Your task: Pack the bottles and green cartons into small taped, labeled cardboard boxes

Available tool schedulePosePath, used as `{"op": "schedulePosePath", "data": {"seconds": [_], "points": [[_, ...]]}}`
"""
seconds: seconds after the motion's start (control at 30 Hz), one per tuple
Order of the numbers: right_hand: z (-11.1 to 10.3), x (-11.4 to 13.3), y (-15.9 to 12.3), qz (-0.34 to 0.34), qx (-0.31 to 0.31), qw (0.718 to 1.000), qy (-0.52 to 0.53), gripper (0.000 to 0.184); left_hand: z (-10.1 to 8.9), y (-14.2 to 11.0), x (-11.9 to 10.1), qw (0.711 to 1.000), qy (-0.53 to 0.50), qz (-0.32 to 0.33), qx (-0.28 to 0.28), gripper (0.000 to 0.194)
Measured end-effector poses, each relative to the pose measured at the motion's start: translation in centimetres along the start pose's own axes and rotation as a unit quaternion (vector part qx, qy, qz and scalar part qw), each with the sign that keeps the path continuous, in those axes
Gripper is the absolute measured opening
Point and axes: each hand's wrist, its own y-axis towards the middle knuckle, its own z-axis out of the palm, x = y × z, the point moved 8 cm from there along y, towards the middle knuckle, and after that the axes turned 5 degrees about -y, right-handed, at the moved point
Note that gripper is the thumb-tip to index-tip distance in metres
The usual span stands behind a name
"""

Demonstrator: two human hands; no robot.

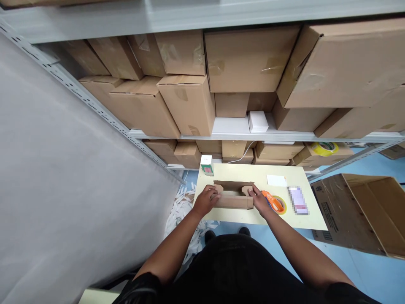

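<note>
Hidden, blurred, cut off
The near wall of the small box [232, 202] hides part of its inside; the purple item [298, 200] is blurred; the view's right edge crops the open carton [344, 219].

Grey wall [79, 169], blue floor [367, 270], metal shelving [230, 137], cream table [240, 172]; lower left, perhaps another tabletop [96, 297].

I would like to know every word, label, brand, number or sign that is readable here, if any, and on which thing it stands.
No text can be read.
Large open carton: dark print, too small to read.
Green-and-white box: markings, too small to read.
Purple item: pixelated, unreadable.
Small cardboard box: no print visible.
</note>
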Motion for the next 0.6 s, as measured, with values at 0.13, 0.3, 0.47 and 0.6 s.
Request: {"op": "schedulePosePath", "data": {"seconds": [0.13,0.3,0.47,0.6], "points": [[-0.1,-0.8,-0.6,0.006,0.003,1.0,0.004,0.072,0.7,0.8,0.4,0.997,0.057,-0.027,-0.034,0.031],[1.0,-0.5,-1.1,-0.024,0.017,0.999,-0.037,0.088,-0.4,1.4,-0.7,0.991,0.102,0.01,-0.088,0.068],[0.6,-0.7,-0.9,-0.018,-0.001,0.998,-0.06,0.083,-0.5,2.1,-3.8,0.977,0.163,0.135,-0.023,0.07],[0.4,-0.8,-1.0,-0.016,-0.004,0.997,-0.072,0.081,-0.5,1.4,-4.4,0.976,0.146,0.159,0.003,0.043]]}}
